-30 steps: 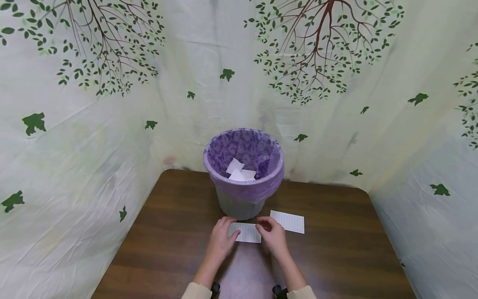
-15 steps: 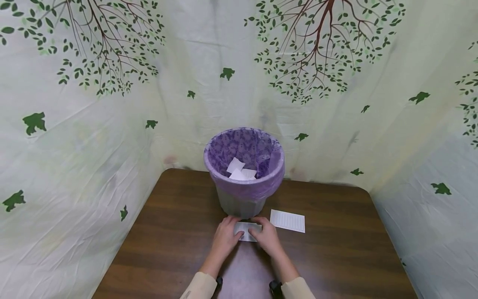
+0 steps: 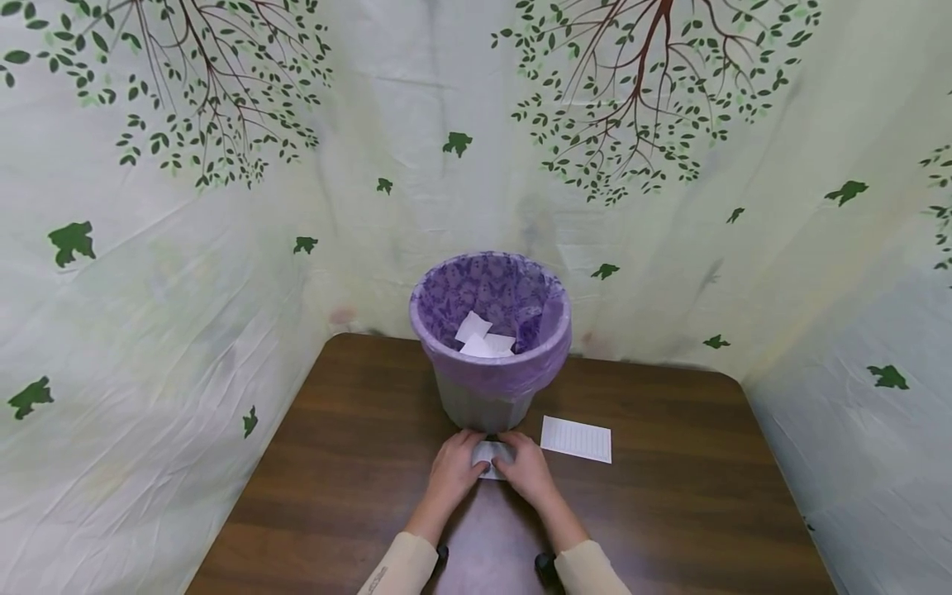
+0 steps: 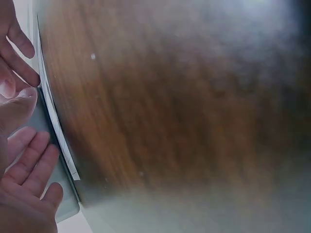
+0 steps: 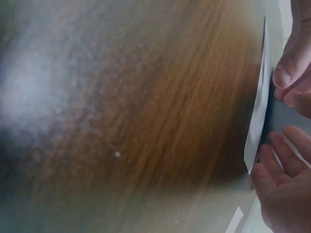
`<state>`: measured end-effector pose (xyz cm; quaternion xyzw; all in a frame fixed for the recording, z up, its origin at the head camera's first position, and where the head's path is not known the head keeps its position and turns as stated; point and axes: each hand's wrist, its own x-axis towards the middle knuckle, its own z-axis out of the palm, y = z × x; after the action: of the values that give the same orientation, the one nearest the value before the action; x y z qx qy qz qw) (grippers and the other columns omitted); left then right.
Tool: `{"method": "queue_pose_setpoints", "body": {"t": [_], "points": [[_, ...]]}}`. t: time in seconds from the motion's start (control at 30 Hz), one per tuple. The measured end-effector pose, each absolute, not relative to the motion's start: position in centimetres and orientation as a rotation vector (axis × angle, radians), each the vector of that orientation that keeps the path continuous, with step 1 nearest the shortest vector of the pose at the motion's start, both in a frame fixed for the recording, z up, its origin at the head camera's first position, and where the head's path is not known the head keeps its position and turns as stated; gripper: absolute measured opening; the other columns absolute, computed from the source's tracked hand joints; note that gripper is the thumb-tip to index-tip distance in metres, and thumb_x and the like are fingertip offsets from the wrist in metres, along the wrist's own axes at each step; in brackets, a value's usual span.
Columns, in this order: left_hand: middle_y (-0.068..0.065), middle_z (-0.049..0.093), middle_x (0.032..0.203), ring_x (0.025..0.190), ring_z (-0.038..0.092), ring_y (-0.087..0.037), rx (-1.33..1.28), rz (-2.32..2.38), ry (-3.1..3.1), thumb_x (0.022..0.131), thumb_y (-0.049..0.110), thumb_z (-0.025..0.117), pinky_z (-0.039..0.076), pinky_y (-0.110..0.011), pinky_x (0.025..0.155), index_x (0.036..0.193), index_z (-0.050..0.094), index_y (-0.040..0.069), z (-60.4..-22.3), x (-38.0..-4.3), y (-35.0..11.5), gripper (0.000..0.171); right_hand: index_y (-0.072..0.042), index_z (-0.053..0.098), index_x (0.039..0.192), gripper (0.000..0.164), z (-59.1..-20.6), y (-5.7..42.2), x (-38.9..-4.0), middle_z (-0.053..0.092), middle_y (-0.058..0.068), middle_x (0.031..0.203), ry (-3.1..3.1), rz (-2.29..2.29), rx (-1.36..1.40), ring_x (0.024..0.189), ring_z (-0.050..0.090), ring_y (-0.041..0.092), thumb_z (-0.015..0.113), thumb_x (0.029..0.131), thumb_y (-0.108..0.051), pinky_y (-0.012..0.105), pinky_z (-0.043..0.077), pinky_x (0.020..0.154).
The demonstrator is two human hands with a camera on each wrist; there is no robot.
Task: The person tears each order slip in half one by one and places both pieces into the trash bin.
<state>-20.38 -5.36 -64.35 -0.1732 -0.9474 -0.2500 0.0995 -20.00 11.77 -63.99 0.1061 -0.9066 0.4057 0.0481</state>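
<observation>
A white lined card [image 3: 492, 451] is between both hands, just in front of the bin. My left hand [image 3: 450, 469] pinches its left part, and my right hand [image 3: 528, 473] pinches its right part. The two thumbs lie close together over the card, and the index fingers reach its far edge. In the left wrist view, the left hand [image 4: 34, 170] nearly meets the right fingertips beside a thin white strip of card [image 4: 57, 126]. From the right wrist, the right hand [image 5: 286, 179] shows curved fingers near that white edge. The hands cover both ends of the card.
A grey bin [image 3: 483, 405] with a purple liner [image 3: 492, 368] stands at the table's back, with several white paper pieces [image 3: 483, 340] inside. Another lined card [image 3: 576, 439] lies to the right on the brown wooden table [image 3: 669, 496]. A leaf-printed curtain [image 3: 357, 273] surrounds the table.
Both hands have come closer together over the card, thumbs moving inward, so less of it shows. The right fingertips have moved from its right edge to a grip. The other card stays put.
</observation>
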Motion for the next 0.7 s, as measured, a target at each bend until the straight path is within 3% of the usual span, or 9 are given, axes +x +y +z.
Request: {"method": "queue_pose_setpoints", "body": {"t": [0.4, 0.7], "points": [[-0.009, 0.072, 0.111, 0.102, 0.064, -0.03, -0.58, -0.603, -2.798, 0.076, 0.014, 0.093, 0.056, -0.046, 0.09, 0.116, 0.075, 0.004, -64.71, -20.83, -5.09, 0.045, 0.005, 0.073, 0.12, 0.045, -64.65, 11.3, -20.22, 0.073, 0.021, 0.122, -2.8, 0.965, 0.39, 0.117, 0.065, 0.039, 0.084, 0.08, -0.01, 0.052, 0.055, 0.101], [-0.01, 0.068, 0.106, 0.099, 0.063, -0.03, -0.579, -0.639, -2.846, 0.079, 0.011, 0.091, 0.056, -0.045, 0.087, 0.113, 0.076, 0.004, -64.09, -20.7, -4.72, 0.038, 0.003, 0.076, 0.113, 0.037, -64.8, 11.24, -19.86, 0.074, 0.016, 0.113, -2.731, 0.842, 0.435, 0.107, 0.067, 0.036, 0.084, 0.078, -0.008, 0.049, 0.056, 0.094]]}}
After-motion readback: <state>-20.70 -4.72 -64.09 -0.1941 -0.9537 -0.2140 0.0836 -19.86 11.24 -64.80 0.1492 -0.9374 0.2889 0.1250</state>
